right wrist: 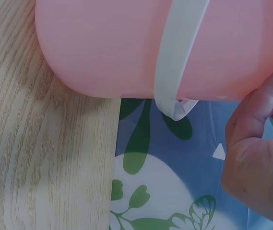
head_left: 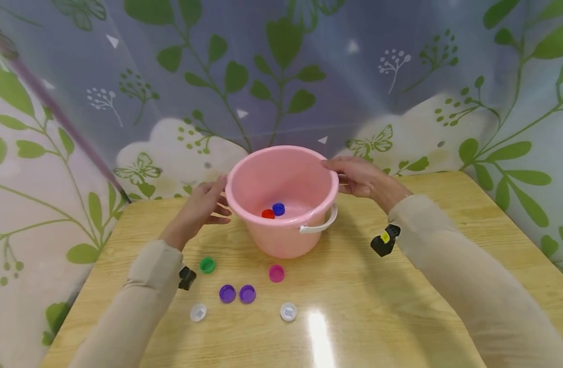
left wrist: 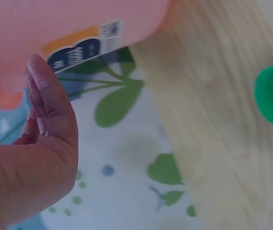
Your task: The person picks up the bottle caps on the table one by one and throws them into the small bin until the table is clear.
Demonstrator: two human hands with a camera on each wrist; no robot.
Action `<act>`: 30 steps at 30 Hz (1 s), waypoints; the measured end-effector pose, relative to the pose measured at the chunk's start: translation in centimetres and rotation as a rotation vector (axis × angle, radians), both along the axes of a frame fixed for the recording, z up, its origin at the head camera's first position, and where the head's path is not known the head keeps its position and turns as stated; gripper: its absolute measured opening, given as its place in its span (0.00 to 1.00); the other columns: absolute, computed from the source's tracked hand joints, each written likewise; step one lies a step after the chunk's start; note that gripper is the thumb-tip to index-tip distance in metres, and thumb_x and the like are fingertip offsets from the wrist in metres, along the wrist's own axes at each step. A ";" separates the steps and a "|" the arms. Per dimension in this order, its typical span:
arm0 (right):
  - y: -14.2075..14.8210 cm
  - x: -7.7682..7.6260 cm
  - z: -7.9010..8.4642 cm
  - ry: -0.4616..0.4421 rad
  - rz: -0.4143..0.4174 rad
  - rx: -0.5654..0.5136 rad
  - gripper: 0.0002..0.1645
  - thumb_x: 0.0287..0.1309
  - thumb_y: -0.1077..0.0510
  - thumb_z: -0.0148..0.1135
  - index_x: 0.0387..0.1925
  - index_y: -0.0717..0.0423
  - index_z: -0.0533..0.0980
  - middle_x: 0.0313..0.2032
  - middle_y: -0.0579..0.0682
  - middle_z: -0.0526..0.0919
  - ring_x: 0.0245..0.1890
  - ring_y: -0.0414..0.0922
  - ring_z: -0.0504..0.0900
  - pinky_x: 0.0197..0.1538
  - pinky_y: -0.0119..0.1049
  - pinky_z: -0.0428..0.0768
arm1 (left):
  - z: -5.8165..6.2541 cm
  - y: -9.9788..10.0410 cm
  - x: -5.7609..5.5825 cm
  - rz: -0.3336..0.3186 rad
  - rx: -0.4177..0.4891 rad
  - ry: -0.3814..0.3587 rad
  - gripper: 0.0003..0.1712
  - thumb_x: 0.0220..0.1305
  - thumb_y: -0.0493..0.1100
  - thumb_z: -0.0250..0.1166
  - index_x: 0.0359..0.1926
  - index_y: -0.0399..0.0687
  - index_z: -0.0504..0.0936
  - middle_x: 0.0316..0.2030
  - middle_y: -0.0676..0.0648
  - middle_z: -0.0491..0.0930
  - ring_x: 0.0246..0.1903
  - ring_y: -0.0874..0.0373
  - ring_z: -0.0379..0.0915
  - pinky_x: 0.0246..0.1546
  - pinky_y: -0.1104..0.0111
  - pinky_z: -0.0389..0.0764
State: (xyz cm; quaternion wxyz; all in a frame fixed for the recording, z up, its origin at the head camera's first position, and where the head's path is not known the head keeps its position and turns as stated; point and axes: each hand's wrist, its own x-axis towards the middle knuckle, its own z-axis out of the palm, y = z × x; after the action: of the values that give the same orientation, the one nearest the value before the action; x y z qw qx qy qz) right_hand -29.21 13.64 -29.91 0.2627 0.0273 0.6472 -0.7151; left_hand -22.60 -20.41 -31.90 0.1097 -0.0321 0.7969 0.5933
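Observation:
A pink bucket [head_left: 286, 237] stands upright on the wooden table, its white handle [head_left: 320, 226] hanging down at the front right. Inside lie a red cap [head_left: 268, 213] and a blue cap [head_left: 279, 208]. On the bucket's left, my left hand [head_left: 201, 207] touches the rim with fingers fairly straight; in the left wrist view a fingertip [left wrist: 35, 62] lies against the wall near the label [left wrist: 86, 48]. My right hand [head_left: 359, 178] grips the right rim, thumb on top and fingers beneath; the right wrist view shows them bent under the edge.
In front of the bucket lie a green cap [head_left: 207, 265], a pink cap [head_left: 276, 273], two purple caps [head_left: 227, 294] [head_left: 247, 294] and two white caps [head_left: 198, 313] [head_left: 288, 312]. A leaf-patterned curtain [head_left: 244, 76] stands behind the table's back edge.

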 end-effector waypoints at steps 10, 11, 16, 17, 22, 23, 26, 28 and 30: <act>0.1 0.4 0.0 0.004 -0.017 0.010 0.13 0.66 0.54 0.58 0.44 0.60 0.72 0.33 0.49 0.77 0.29 0.40 0.79 0.31 0.28 0.82 | -3.7 -4.0 2.4 -0.195 -0.531 0.072 0.27 0.67 0.51 0.60 0.55 0.32 0.69 0.42 0.33 0.74 0.35 0.45 0.76 0.35 0.57 0.83; 0.1 0.4 0.0 0.007 -0.012 0.008 0.13 0.66 0.54 0.58 0.44 0.60 0.72 0.33 0.49 0.77 0.29 0.40 0.79 0.32 0.28 0.82 | -4.1 -4.3 2.8 -0.229 -0.579 0.088 0.28 0.65 0.50 0.62 0.55 0.32 0.70 0.43 0.32 0.75 0.37 0.43 0.76 0.36 0.56 0.82; 0.0 0.4 -0.1 0.034 0.007 0.012 0.14 0.66 0.53 0.58 0.44 0.61 0.71 0.33 0.49 0.76 0.30 0.40 0.79 0.34 0.28 0.82 | -5.4 -5.3 4.5 -0.365 -0.701 0.152 0.29 0.56 0.47 0.71 0.52 0.33 0.74 0.47 0.30 0.73 0.45 0.38 0.73 0.42 0.53 0.78; 0.0 0.4 -0.1 0.038 0.004 0.010 0.15 0.66 0.53 0.58 0.44 0.61 0.71 0.33 0.49 0.76 0.29 0.40 0.79 0.33 0.28 0.82 | -5.6 -5.4 4.8 -0.385 -0.703 0.158 0.29 0.55 0.46 0.72 0.52 0.33 0.74 0.47 0.30 0.73 0.44 0.38 0.73 0.42 0.52 0.78; 0.2 0.4 -0.4 0.046 0.000 -0.036 0.18 0.68 0.51 0.55 0.48 0.62 0.71 0.33 0.50 0.76 0.27 0.40 0.78 0.31 0.28 0.82 | -6.4 -5.3 5.6 -0.429 -0.740 0.174 0.27 0.53 0.45 0.73 0.50 0.35 0.77 0.45 0.34 0.75 0.40 0.44 0.75 0.40 0.56 0.79; 0.2 0.5 -0.4 0.046 -0.001 -0.048 0.19 0.68 0.50 0.55 0.48 0.62 0.72 0.34 0.50 0.76 0.27 0.40 0.78 0.32 0.29 0.83 | -6.5 -5.2 5.8 -0.431 -0.751 0.181 0.26 0.53 0.45 0.73 0.50 0.36 0.77 0.44 0.35 0.75 0.39 0.45 0.75 0.39 0.56 0.79; 0.4 0.6 -0.5 0.052 0.000 -0.071 0.18 0.67 0.52 0.56 0.48 0.62 0.73 0.36 0.51 0.76 0.31 0.41 0.79 0.37 0.32 0.83 | -7.0 -5.1 6.1 -0.425 -0.808 0.207 0.25 0.52 0.44 0.73 0.49 0.38 0.78 0.41 0.39 0.75 0.38 0.49 0.74 0.39 0.57 0.78; 0.6 0.6 -0.5 0.063 0.000 -0.066 0.16 0.66 0.55 0.57 0.48 0.62 0.73 0.38 0.51 0.77 0.34 0.42 0.79 0.40 0.33 0.83 | -7.2 -5.1 6.3 -0.426 -0.834 0.227 0.22 0.53 0.43 0.73 0.48 0.40 0.79 0.39 0.42 0.76 0.37 0.50 0.74 0.38 0.57 0.78; 0.7 0.6 -0.5 0.075 0.005 -0.051 0.15 0.66 0.57 0.57 0.48 0.63 0.73 0.38 0.51 0.77 0.35 0.42 0.79 0.41 0.33 0.83 | -7.4 -5.1 6.4 -0.428 -0.843 0.247 0.19 0.53 0.41 0.72 0.46 0.41 0.80 0.36 0.45 0.76 0.35 0.52 0.74 0.38 0.58 0.78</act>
State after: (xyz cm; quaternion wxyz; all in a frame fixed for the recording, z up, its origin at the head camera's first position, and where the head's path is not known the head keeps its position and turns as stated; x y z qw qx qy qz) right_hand -28.64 14.35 -30.37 0.2406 -0.0081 0.6381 -0.7314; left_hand -16.17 -25.50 -39.33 0.1113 0.1613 0.9635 0.1824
